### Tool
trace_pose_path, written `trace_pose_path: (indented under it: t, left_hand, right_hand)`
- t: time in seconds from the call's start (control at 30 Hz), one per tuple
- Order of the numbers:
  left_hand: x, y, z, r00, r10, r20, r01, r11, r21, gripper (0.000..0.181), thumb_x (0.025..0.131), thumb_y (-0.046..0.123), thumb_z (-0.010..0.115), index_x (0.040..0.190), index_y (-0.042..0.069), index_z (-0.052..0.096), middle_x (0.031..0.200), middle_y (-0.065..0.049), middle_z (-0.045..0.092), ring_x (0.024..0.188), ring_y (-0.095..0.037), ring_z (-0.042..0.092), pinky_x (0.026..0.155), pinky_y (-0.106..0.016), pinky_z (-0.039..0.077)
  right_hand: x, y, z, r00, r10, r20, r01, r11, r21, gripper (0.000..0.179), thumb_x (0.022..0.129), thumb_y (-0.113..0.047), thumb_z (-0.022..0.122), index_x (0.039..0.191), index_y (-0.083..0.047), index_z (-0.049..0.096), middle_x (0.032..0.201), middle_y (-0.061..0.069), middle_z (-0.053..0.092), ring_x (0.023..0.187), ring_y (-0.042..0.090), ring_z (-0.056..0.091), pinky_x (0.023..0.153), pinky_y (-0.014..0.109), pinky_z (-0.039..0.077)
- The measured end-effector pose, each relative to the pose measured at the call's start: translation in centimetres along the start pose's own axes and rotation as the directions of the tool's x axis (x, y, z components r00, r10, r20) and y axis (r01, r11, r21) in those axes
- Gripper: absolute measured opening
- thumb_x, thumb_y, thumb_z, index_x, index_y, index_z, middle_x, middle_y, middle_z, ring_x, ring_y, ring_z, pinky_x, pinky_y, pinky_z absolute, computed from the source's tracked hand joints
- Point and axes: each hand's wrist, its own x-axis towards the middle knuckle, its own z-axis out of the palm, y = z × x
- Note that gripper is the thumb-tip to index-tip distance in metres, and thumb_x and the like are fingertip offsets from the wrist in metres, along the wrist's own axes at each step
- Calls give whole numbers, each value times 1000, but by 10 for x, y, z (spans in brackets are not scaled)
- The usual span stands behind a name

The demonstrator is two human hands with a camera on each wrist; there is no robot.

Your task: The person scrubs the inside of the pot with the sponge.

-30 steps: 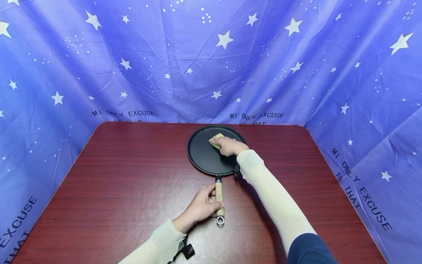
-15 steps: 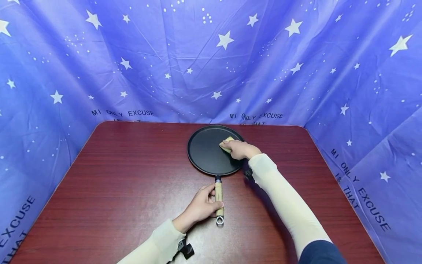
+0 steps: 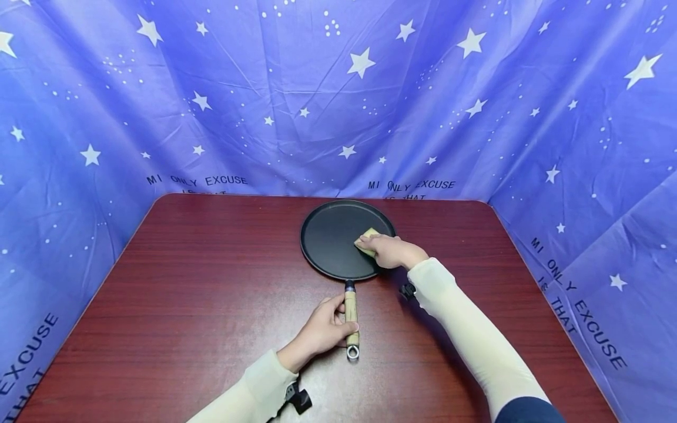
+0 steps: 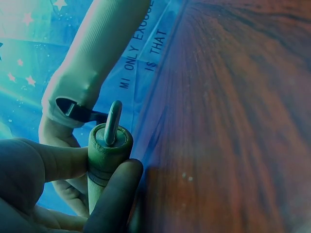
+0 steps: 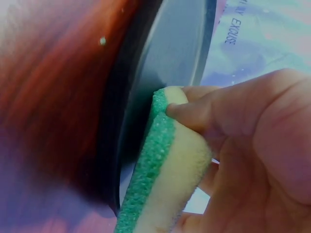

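A round black frying pan (image 3: 333, 241) with a low rim lies near the table's far edge, its wooden handle (image 3: 351, 311) pointing toward me. My left hand (image 3: 321, 329) grips that handle from the left, thumb and fingers around it; the left wrist view shows the handle's end with its metal ring (image 4: 113, 121). Over the pan's right side, my right hand (image 3: 394, 251) pinches a sponge (image 3: 368, 242). In the right wrist view the sponge (image 5: 165, 170) has a green layer facing the pan and a pale yellow layer under my thumb and fingers.
The dark red wood-grain table (image 3: 201, 282) extends to both sides of the pan. A blue-violet curtain (image 3: 296, 88) with white stars and lettering hangs behind it and along both sides. A black wrist strap mount (image 3: 300, 399) hangs below my left sleeve.
My right hand has moved the sponge right, then toward me over the pan. My left hand stays on the handle and the pan has not visibly shifted.
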Motion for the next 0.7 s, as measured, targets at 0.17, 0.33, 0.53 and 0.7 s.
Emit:
trace_pose_path:
  t: [0.17,0.33,0.53,0.7]
  left_hand:
    - [0,0,0,1000,-13,-1,13,1000,-5,70,87,-6,75,150,-14,44,109,-15,49,68,-13,56,51,-30,66]
    - [0,0,-1,1000,-13,-1,13,1000,-4,72,87,-6,76,151,-15,42,110,-16,49,68,-13,56,51,-31,67]
    - [1,0,-1,1000,-15,6,15,1000,5,73,88,-5,76,152,-13,42,109,-15,49,70,-13,55,51,-31,67]
    - [2,0,-1,1000,-19,11,19,1000,8,73,88,-4,76,152,-12,42,108,-14,47,72,-14,55,51,-31,66]
  right_hand:
    - [-4,-7,8,1000,-22,-20,22,1000,7,66,96,11,48,159,-10,48,168,14,36,156,39,30,120,82,25]
    - [-4,-16,14,994,-104,-34,103,994,-23,65,94,13,48,156,-8,51,165,16,40,154,40,32,119,80,31]
    - [0,-31,19,977,-211,-26,210,977,-37,64,94,14,48,154,-9,54,163,14,44,153,40,34,119,79,31]
    - [8,-43,21,949,-316,-25,314,948,-52,65,91,16,51,151,-7,58,159,13,49,151,39,39,126,65,33]
